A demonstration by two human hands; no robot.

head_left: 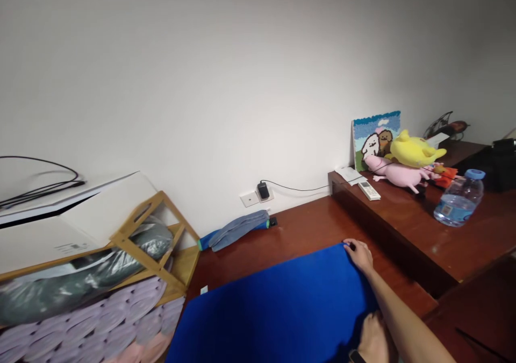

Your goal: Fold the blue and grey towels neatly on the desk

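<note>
Pinches far right corner of blue sheet (274,304) with right hand (358,253), thumb and fingers closed on the edge. Has left hand (374,333) beside the sheet's near right part, partly behind right forearm (403,304); cannot tell how far closed, or on what. Find sheet spread over brown desk (298,226). Note beyond it, by the wall (201,83), grey-blue bundle (239,228) and black plug (263,191). See rightward, on raised surface (403,239), remote control (369,191), pink plush (399,175), yellow plush (415,150), water bottle (459,201). Leftward, see wooden rack (187,266).
</note>
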